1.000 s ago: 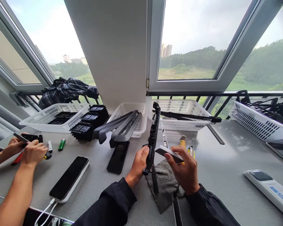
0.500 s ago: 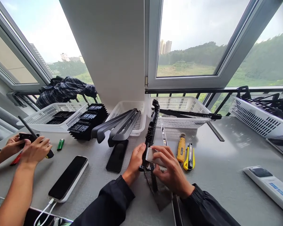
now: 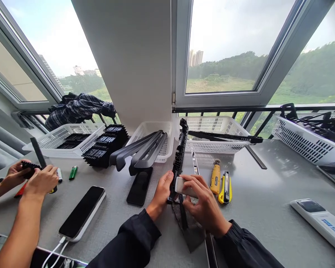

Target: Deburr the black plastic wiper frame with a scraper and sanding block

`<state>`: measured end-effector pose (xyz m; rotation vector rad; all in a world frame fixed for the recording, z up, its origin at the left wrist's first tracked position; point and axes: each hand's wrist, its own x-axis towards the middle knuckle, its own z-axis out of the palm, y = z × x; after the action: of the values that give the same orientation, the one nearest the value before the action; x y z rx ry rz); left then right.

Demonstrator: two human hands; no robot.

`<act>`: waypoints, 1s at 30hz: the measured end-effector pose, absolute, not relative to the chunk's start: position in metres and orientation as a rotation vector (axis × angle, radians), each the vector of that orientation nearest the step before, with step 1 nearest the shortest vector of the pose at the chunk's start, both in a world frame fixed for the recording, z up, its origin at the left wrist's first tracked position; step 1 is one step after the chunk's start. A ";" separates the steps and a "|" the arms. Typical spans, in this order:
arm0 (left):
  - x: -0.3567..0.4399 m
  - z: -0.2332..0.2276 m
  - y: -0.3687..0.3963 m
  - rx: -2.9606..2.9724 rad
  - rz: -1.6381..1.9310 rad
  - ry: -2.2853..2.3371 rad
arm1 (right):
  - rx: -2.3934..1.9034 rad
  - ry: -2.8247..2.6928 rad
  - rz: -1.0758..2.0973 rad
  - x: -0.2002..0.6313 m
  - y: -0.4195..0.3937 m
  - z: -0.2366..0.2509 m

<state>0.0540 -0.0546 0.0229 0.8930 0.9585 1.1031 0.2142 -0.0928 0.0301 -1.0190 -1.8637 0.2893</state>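
My left hand [image 3: 160,193] grips a long black plastic strip [image 3: 180,152] near its lower end, holding it upright over a grey cloth [image 3: 194,238]. My right hand [image 3: 203,204] presses a small white block [image 3: 182,185] against the strip's side, just beside my left thumb. The strip's top reaches up in front of the white baskets. Both my sleeves are black.
White baskets [image 3: 156,128] [image 3: 217,124] [image 3: 61,136] line the back, with grey blades [image 3: 145,150] sticking out. Yellow cutters [image 3: 225,184] lie right of my hands. Phones [image 3: 82,212] [image 3: 140,186] and a remote [image 3: 321,221] lie on the table. Another person's hands [image 3: 36,178] work at left.
My right hand brought the white block leftward and down onto the strip, uncovering the yellow cutters. The other person's hands shifted slightly with their black part.
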 end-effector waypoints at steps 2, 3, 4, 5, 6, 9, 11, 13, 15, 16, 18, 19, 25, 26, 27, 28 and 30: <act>0.054 0.023 -0.055 0.912 1.087 0.936 | -1.066 -1.822 0.291 0.217 -0.090 0.028; 0.054 0.024 -0.055 0.927 1.077 0.927 | -1.086 -1.802 0.293 0.218 -0.089 0.028; 0.055 0.025 -0.056 0.943 1.067 0.920 | -1.106 -1.783 0.297 0.219 -0.089 0.027; 0.055 0.026 -0.056 0.957 1.058 0.915 | -1.126 -1.764 0.303 0.219 -0.089 0.027; 0.055 0.027 -0.057 0.969 1.055 0.913 | -1.147 -1.745 0.311 0.218 -0.090 0.026; 0.055 0.028 -0.058 0.979 1.067 0.924 | -1.192 -1.700 0.332 0.213 -0.094 0.025; 0.054 0.027 -0.057 0.963 1.092 0.939 | -1.186 -1.699 0.340 0.210 -0.097 0.024; 0.054 0.025 -0.057 0.937 1.102 0.951 | -1.157 -1.717 0.338 0.208 -0.099 0.025; 0.054 0.024 -0.056 0.915 1.096 0.956 | -1.128 -1.734 0.323 0.207 -0.100 0.026; 0.055 0.023 -0.056 0.904 1.092 0.958 | -1.117 -1.738 0.313 0.207 -0.100 0.027; 0.055 0.023 -0.057 0.883 1.085 0.966 | -1.100 -1.743 0.299 0.208 -0.101 0.029; 0.055 0.023 -0.057 0.875 1.082 0.970 | -1.093 -1.744 0.294 0.208 -0.101 0.029; 0.055 0.023 -0.057 0.887 1.072 0.950 | -1.095 -1.731 0.298 0.207 -0.101 0.031; 0.055 0.022 -0.057 0.894 1.067 0.951 | -1.096 -1.730 0.304 0.207 -0.101 0.031; 0.056 0.022 -0.057 0.906 1.062 0.953 | -1.096 -1.728 0.310 0.207 -0.100 0.030; 0.056 0.022 -0.058 0.925 1.055 0.953 | -1.098 -1.726 0.317 0.208 -0.100 0.030; 0.057 0.021 -0.059 0.975 1.034 0.940 | -1.105 -1.719 0.317 0.209 -0.098 0.029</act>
<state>0.0571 -0.0589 0.0211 0.9753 0.9400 1.0344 0.2088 -0.0983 0.0291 -1.1048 -1.7193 0.3174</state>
